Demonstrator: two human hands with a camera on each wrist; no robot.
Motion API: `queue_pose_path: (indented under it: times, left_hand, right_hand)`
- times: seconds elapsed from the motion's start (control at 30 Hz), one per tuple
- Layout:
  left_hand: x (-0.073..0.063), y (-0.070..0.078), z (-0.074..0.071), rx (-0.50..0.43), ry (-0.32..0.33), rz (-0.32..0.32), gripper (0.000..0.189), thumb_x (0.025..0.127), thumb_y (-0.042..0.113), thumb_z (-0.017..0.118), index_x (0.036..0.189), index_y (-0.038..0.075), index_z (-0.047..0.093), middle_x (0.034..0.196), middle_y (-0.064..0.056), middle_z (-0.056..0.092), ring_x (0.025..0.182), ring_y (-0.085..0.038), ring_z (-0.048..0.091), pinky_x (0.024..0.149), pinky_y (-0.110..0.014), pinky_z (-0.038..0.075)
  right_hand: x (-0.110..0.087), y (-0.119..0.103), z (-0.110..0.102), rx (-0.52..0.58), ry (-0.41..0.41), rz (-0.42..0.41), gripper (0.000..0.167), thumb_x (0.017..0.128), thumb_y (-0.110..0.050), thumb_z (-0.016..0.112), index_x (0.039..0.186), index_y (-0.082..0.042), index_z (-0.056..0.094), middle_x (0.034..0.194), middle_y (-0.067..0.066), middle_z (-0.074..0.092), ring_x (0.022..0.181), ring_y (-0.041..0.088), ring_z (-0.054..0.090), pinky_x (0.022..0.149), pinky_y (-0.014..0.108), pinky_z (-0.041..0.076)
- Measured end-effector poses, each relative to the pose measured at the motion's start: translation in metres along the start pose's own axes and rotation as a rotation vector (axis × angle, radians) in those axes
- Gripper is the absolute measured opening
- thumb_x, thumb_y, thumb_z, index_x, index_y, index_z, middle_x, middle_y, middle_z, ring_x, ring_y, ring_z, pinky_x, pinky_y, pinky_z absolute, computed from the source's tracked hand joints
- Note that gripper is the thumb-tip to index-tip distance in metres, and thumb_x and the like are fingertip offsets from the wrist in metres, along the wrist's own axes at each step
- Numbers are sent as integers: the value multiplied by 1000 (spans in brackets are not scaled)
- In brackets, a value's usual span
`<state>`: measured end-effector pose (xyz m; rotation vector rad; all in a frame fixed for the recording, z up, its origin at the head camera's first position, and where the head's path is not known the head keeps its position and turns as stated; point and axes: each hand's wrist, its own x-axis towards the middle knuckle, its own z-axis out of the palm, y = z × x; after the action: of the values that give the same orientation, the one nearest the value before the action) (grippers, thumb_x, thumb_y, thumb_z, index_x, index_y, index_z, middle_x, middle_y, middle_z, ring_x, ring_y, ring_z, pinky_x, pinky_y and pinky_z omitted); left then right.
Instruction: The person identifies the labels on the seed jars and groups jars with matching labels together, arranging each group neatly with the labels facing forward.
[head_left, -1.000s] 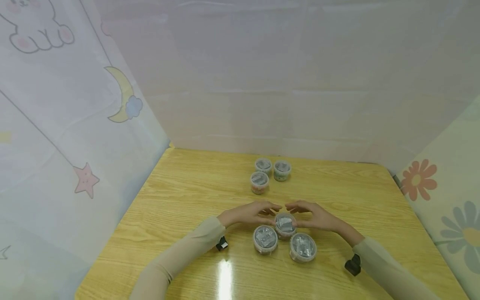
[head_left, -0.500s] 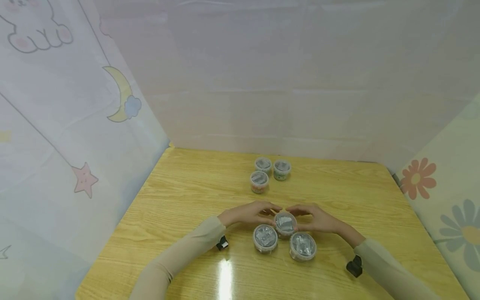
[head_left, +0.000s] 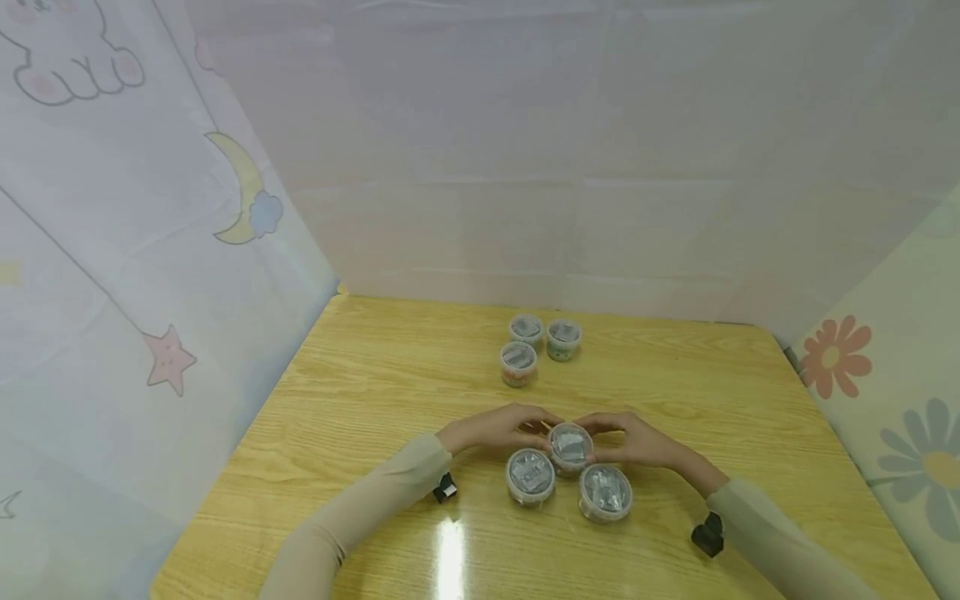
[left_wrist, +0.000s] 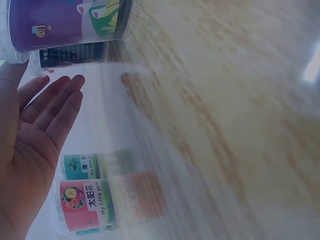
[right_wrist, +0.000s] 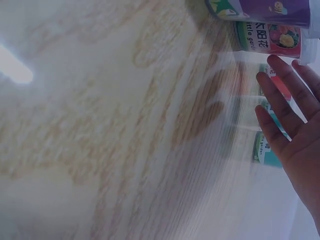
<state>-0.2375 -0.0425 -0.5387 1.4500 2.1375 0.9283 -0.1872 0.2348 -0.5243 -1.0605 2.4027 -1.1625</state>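
As spread, straight-fingered hands (head_left: 501, 426) flank 1 tub (head_left: 570, 448), grey packets (head_left: 532, 472) show inside all 6 tubs (head_left: 606, 494).

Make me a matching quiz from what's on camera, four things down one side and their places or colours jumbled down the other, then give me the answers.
Things:
1. Left hand
2. Purple tub
3. Star
4. Red flower

Places or colours:
A. On the right-hand wall
B. Cut off by the top edge of the left wrist view
C. Pink, lower than the moon
D. By the left side of the middle near tub

Pairs: 1-D, 2-B, 3-C, 4-A
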Motion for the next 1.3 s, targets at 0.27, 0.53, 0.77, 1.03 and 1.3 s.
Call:
queue_pose_path:
  times: [0.27,0.53,0.77,1.03,1.3]
  left_hand:
    - [-1,0,1,-14,2,-10,51,93,38,51,138,16,43,136,2,50,116,-5,52,95,-16,42]
    - [-3,-1,-1,-22,20,7,50,96,34,47,143,18,37,139,2,47,117,-6,52,95,-16,43]
    - [-5,-2,-1,-28,34,18,51,97,34,45,144,18,35,140,1,46,119,-8,51,96,-16,43]
    - [-7,-2,-5,-66,50,42,52,98,30,43,145,12,31,144,-2,40,125,-9,46,100,-19,40]
    - [-8,-7,-6,-59,60,51,51,99,32,41,147,19,27,148,5,32,130,-5,37,103,-20,37]
  right_hand:
    - [0,4,3,-30,29,-7,50,83,-30,70,129,-20,53,119,-3,62,104,10,59,86,45,51]
    - [3,5,3,-38,61,-36,50,85,-27,68,130,-16,52,121,2,61,104,13,60,86,49,50]
    - [6,-27,-4,-22,67,-19,50,85,-22,68,127,-3,53,118,11,62,103,20,61,87,55,47]
    - [12,-31,-8,-17,83,-28,47,84,-16,68,126,1,54,117,13,63,103,18,61,86,55,48]
    - [18,-3,-3,16,98,-8,45,87,-17,66,129,-8,53,120,8,61,104,16,60,88,54,47]
